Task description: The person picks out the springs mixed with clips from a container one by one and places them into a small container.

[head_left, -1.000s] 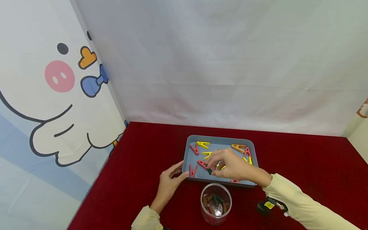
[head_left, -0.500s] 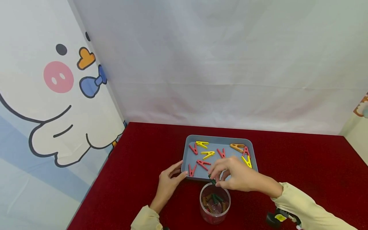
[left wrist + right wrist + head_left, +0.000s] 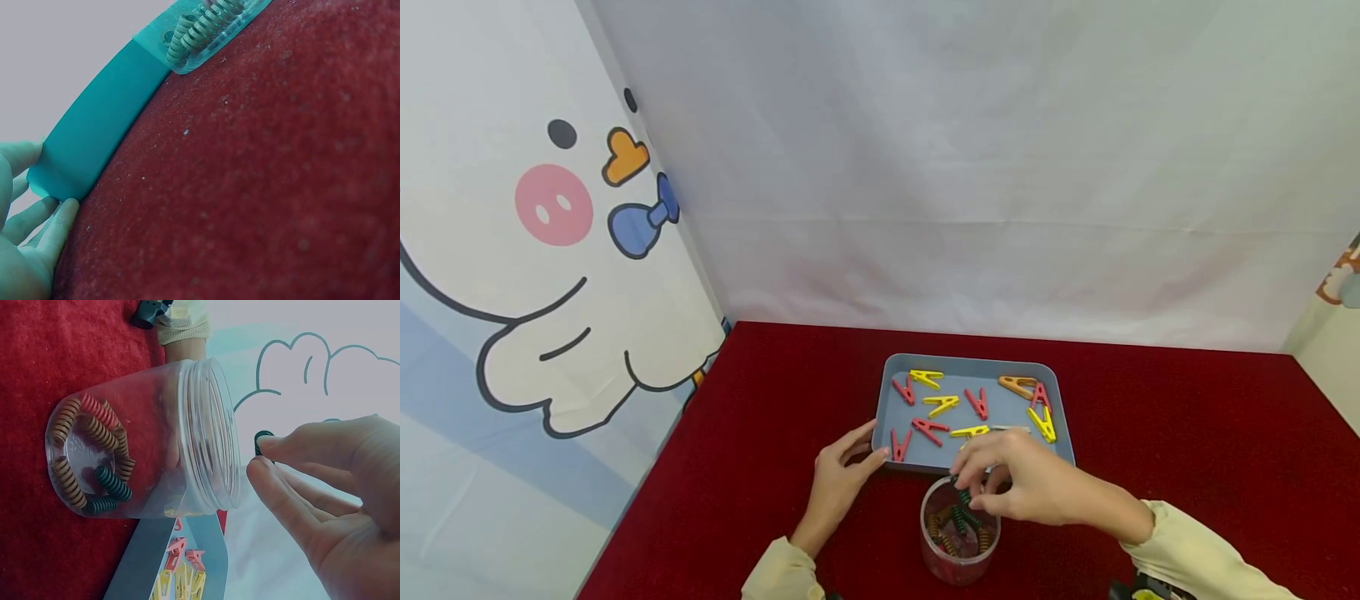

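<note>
My right hand (image 3: 1030, 479) pinches a dark green coil spring (image 3: 263, 441) between thumb and fingertips, just over the mouth of a clear plastic jar (image 3: 937, 557). In the right wrist view, several brown springs (image 3: 65, 422), a red one (image 3: 100, 410) and dark green ones (image 3: 112, 482) lie at the jar's bottom. The left hand (image 3: 841, 475) rests at the near left corner of a grey-blue tray (image 3: 889, 392), its fairly straight fingers and thumb touching the outer walls. Red clothespins (image 3: 929, 429) and yellow clothespins (image 3: 942, 405) are spread over the tray.
Everything stands on a red cloth-covered table (image 3: 1187, 433). An orange clothespin (image 3: 1018, 384) lies at the tray's far right. A pale curtain (image 3: 1000, 167) hangs behind, and a sheet with cartoon figures (image 3: 557, 250) stands to the left.
My right hand has carried the green spring from over the tray toward me, to the jar's mouth. The left hand has stayed at the tray's corner.
</note>
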Tool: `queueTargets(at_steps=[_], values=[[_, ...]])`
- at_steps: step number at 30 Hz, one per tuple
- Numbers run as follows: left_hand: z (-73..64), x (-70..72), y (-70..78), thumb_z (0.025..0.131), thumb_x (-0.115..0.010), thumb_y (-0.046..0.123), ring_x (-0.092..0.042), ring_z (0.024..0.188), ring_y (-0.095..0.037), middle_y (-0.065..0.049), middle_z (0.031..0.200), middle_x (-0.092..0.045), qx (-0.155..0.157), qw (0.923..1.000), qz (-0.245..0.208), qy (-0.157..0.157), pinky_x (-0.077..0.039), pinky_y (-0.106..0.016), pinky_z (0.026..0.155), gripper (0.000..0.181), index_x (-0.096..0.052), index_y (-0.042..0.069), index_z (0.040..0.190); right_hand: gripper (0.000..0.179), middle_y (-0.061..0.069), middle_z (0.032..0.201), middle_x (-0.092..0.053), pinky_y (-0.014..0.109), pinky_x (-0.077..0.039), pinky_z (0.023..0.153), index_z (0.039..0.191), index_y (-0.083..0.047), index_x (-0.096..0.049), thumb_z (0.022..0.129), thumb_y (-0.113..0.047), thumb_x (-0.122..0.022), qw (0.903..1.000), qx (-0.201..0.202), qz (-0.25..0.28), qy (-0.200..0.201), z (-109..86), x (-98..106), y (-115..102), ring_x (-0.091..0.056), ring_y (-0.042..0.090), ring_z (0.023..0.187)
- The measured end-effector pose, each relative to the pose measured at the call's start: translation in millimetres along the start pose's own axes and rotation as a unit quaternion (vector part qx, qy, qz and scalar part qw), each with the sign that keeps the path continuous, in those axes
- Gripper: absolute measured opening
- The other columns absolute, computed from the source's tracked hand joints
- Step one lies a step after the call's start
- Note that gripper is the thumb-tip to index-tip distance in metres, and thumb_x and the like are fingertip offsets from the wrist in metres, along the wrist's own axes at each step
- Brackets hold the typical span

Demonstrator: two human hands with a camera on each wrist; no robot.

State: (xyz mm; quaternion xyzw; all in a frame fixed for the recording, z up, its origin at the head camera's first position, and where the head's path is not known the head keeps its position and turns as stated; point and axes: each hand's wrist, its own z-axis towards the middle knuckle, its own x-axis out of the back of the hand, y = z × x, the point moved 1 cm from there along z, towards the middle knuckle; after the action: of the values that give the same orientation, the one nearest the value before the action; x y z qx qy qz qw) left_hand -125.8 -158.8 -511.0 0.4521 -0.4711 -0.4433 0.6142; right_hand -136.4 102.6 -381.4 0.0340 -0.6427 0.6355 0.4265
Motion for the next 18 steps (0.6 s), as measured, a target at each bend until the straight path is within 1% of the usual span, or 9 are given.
queueTargets(at_steps=[2, 4, 9, 13, 18], values=[[-0.1, 0.1, 0.0, 0.083, -0.074, 0.013, -0.057, 0.107, -0.034, -0.018, 0.124, -0.06, -0.001, 1.0, -0.001, 0.001, -0.049, -0.023, 0.075, 0.05, -0.058, 0.004, 0.13, 0.019, 0.004, 0.103, -0.064, 0.024, -0.053, 0.063, 0.091, -0.012, -0.072, 0.08, 0.003, -0.071, 1.0, 0.003, -0.001, 0.001, -1.5, -1.1, -0.2, -0.059, 0.005, 0.074], [-0.1, 0.2, -0.2, 0.083, -0.074, 0.015, -0.058, 0.107, -0.032, -0.016, 0.124, -0.06, 0.0, 1.0, 0.003, 0.002, -0.049, -0.022, 0.075, 0.05, -0.059, 0.006, 0.13, 0.019, 0.004, 0.104, -0.064, 0.024, -0.053, 0.063, 0.092, -0.012, -0.072, 0.08, 0.004, -0.071, 1.0, 0.003, -0.004, 0.001, -2.7, -1.8, -0.3, -0.06, 0.004, 0.074], [-0.7, 0.4, 0.8, 0.082, -0.076, 0.023, -0.059, 0.107, -0.025, -0.009, 0.123, -0.061, 0.006, 1.0, 0.003, 0.001, -0.049, -0.023, 0.076, 0.05, -0.06, 0.013, 0.129, 0.021, 0.003, 0.104, -0.065, 0.023, -0.053, 0.063, 0.093, -0.012, -0.073, 0.079, 0.005, -0.071, 0.9997, 0.02, -0.016, 0.003, -5.6, -3.4, -2.1, -0.059, 0.002, 0.073], [-0.2, 0.8, 0.5, 0.081, -0.076, 0.025, -0.059, 0.107, -0.024, -0.008, 0.122, -0.062, 0.011, 0.9999, 0.0, 0.002, -0.049, -0.023, 0.077, 0.051, -0.061, 0.015, 0.129, 0.023, 0.002, 0.102, -0.065, 0.022, -0.052, 0.061, 0.092, -0.012, -0.073, 0.077, 0.006, -0.073, 0.999, 0.036, -0.025, 0.011, -7.1, -5.1, -3.1, -0.059, 0.001, 0.073], [-0.8, 0.8, 0.5, 0.082, -0.076, 0.025, -0.059, 0.107, -0.024, -0.008, 0.123, -0.061, 0.011, 0.9999, 0.0, 0.001, -0.049, -0.023, 0.076, 0.051, -0.061, 0.015, 0.129, 0.023, 0.006, 0.101, -0.065, 0.02, -0.052, 0.06, 0.09, -0.011, -0.073, 0.076, 0.006, -0.073, 0.9984, 0.041, -0.038, 0.013, -9.7, -8.5, -2.5, -0.059, 0.0, 0.074]])
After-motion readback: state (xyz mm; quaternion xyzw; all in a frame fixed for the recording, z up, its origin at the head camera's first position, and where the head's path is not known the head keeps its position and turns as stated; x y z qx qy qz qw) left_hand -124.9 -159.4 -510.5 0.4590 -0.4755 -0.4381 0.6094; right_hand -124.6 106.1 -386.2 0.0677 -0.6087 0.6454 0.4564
